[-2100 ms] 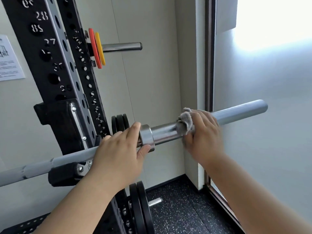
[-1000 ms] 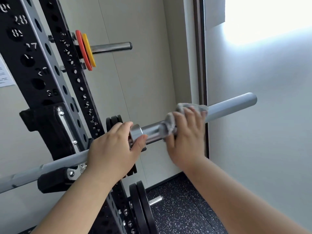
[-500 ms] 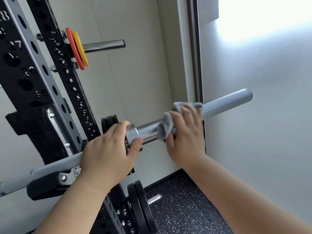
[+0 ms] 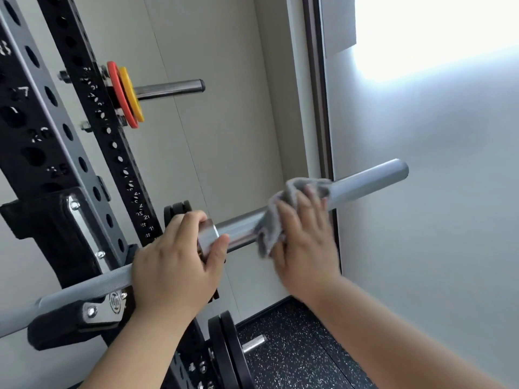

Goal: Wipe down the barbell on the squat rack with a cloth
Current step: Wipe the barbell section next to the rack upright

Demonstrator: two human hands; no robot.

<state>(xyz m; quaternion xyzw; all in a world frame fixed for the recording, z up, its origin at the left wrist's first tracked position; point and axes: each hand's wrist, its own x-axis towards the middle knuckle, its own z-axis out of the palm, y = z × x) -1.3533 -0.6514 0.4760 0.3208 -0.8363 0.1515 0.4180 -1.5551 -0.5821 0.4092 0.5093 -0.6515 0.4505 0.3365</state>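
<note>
Here, the right hand presses a grey cloth around the barbell sleeve at centre frame, fingers curled over it. The sleeve's long axis runs from lower left to upper right, its bare end lying beyond the cloth toward the upper right. The left hand, closed on the collar, steadies the bar beside the squat rack. A corner wall stands close behind the sleeve's tip, likely limiting elbow room.

bright daylight, upper right | glare blown out | right hand motion-blurred | edges bowed
</note>
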